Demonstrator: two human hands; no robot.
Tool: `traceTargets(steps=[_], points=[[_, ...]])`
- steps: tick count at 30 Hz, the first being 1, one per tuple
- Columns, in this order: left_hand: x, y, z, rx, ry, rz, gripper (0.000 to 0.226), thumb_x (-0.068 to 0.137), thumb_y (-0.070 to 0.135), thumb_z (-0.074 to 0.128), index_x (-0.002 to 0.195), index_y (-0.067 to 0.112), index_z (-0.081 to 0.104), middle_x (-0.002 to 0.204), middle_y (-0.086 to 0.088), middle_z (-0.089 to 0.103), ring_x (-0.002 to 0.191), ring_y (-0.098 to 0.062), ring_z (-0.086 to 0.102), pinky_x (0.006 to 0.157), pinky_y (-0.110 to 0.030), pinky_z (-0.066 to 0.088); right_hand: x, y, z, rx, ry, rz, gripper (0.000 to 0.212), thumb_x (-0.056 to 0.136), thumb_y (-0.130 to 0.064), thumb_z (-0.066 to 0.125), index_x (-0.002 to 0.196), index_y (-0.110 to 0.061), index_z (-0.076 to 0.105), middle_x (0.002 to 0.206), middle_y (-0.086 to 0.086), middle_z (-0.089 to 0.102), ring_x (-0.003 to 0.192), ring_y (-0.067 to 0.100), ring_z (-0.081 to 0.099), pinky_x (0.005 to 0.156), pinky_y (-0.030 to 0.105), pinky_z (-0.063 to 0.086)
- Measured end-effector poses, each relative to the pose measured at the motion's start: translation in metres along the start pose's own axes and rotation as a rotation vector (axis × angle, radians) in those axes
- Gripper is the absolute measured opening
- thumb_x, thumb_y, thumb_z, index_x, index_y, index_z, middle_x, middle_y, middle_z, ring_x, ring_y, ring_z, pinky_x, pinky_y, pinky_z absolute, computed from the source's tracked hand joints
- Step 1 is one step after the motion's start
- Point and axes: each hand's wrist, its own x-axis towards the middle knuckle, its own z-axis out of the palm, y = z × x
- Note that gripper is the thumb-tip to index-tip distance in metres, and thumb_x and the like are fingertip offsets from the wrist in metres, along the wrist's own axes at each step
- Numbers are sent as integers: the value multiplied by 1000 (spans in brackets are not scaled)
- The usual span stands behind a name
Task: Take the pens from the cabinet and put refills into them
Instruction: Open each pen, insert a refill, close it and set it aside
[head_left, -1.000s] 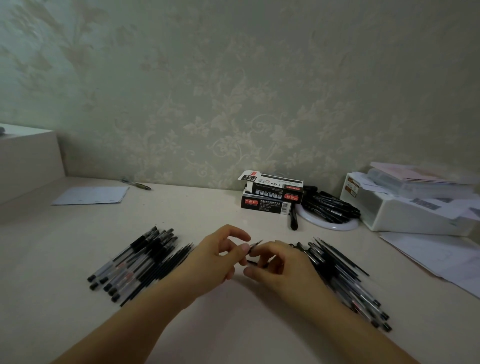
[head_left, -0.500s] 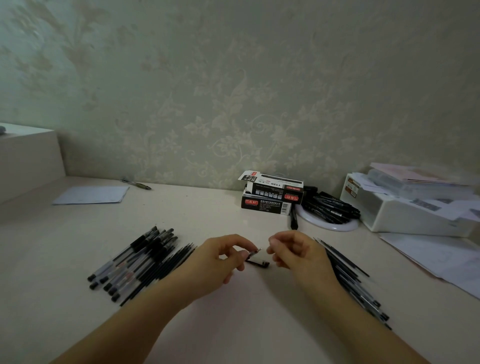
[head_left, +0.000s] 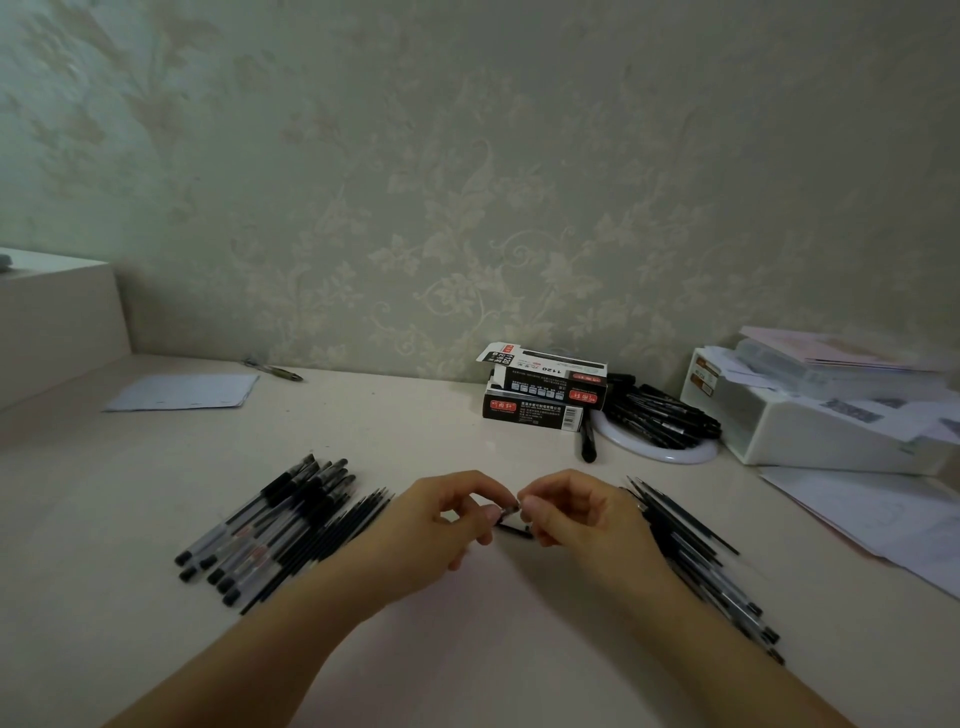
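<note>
While both my left hand (head_left: 441, 525) and right hand (head_left: 576, 514) pinch one small pen part (head_left: 511, 512), many pens (head_left: 270, 525) await refills.

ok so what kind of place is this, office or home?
Likely a home desk or study corner: floral wallpaper behind a pale desktop, a white box with papers stacked on it, and pen cartons among piles of pens.

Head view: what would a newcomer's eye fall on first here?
Two hands, the left hand and right hand, meet at the desk's centre, pinching a small pen part. Pen piles flank them, one left, one right; stacked black boxes sit behind.
</note>
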Motion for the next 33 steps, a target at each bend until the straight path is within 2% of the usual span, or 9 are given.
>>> traceTargets(steps=[5,7,10,14,17,21,24,28,33], points=[[-3,1,0,128,67,37,4,90,34,63,93,36,60,78,8,67,50,-2,52,49,-14,42,-1,1,2,4,-47,-10,9,86,-3,71,90,-11,74,80,5,75,71,11,70,66,19,55],[-5,3,0,297,105,137,4,89,32,64,92,31,62,78,13,65,58,4,55,53,-8,40,-1,2,1,-4,-71,0,10,85,-4,72,91,-11,74,79,4,75,72,11,71,67,18,55],[-8,8,1,417,131,277,3,89,24,66,91,22,67,79,17,62,74,12,54,63,-4,39,-1,3,1,-26,-85,5,9,85,-4,73,90,-11,74,76,2,75,71,10,71,66,18,55],[-7,9,3,488,141,352,4,90,24,64,93,23,66,86,14,63,81,4,54,68,-6,40,-1,2,-1,-80,-69,-19,5,88,-11,71,89,-15,74,78,4,75,66,11,68,64,19,55],[-7,8,3,455,140,336,5,91,24,64,92,25,68,83,15,66,75,1,56,66,-8,40,-1,2,1,-95,-53,-43,4,88,-12,71,88,-15,73,77,3,75,65,11,67,64,19,55],[-5,9,1,342,74,219,13,95,24,57,93,28,69,76,14,69,60,2,58,57,-7,41,0,-1,-2,-55,-55,-84,8,84,-9,75,89,-15,75,80,3,75,72,15,71,67,19,55],[-4,9,-1,297,29,164,15,96,25,55,91,28,69,76,13,70,55,2,57,53,-9,42,0,-1,-5,-47,-83,-98,9,83,-9,76,89,-17,75,81,3,75,75,14,72,68,18,55],[-5,8,-2,314,61,214,5,89,28,64,89,29,69,72,23,64,56,-2,53,54,-10,41,0,3,-5,-109,-110,-73,4,88,-19,71,87,-17,74,77,3,75,68,12,70,64,19,54],[-6,6,0,347,107,273,2,86,31,69,87,32,69,78,25,63,64,-2,54,60,-8,40,0,7,2,-385,-57,-178,33,94,-44,53,72,-21,63,60,-6,63,55,2,55,57,20,46]])
